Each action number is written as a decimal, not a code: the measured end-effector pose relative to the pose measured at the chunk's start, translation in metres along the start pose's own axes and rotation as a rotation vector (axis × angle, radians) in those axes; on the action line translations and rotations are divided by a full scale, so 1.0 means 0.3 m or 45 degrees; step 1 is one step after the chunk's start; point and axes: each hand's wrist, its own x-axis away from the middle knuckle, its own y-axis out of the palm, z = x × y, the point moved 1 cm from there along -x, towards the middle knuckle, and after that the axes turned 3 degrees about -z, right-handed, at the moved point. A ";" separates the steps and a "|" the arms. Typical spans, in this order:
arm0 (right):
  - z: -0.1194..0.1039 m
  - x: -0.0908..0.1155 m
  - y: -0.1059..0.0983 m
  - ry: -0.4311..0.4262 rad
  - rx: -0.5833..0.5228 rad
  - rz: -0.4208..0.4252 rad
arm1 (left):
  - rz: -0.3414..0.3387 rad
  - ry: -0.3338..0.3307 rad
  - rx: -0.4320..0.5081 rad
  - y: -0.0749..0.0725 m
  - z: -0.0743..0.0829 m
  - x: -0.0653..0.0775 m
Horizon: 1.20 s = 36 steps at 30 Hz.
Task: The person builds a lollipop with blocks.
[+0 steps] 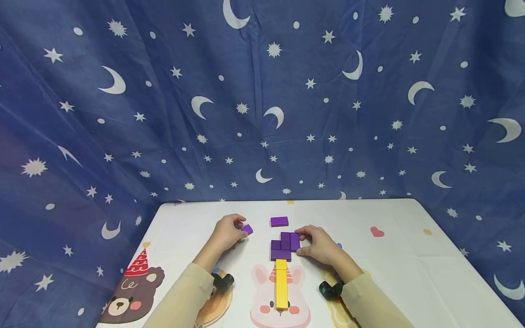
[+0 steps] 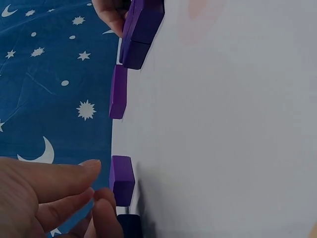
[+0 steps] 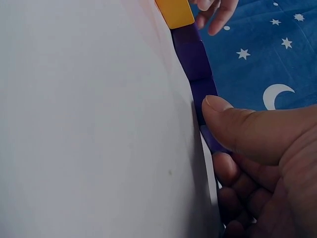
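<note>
Seen from the head view, my left hand [image 1: 227,231] is at a small purple block [image 1: 247,229], thumb and fingers apart. In the left wrist view its fingertips come right up to this block [image 2: 122,180], and a dark block [image 2: 130,226] shows lower down. My right hand [image 1: 319,246] pinches the rightmost purple block [image 1: 295,242] between thumb and fingers. That block stands against a joined cluster of purple blocks [image 1: 280,255]. A yellow strip of blocks [image 1: 281,287] runs from the cluster toward me.
Another purple block [image 1: 279,222] lies loose behind the cluster. The white table cover [image 1: 410,269] has printed animals, including a bear [image 1: 131,296] at left. A blue curtain [image 1: 262,91] with moons and stars hangs behind the table.
</note>
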 end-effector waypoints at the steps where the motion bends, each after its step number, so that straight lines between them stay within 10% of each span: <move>1: 0.000 0.001 0.000 0.003 0.000 0.000 | 0.005 -0.003 -0.006 0.001 0.002 -0.002; 20: 0.001 0.002 0.000 0.000 -0.003 -0.001 | 0.152 -0.009 -0.361 0.041 0.010 -0.022; 36: 0.000 0.001 -0.001 -0.017 -0.009 0.004 | 0.098 0.054 -0.220 0.041 0.042 -0.013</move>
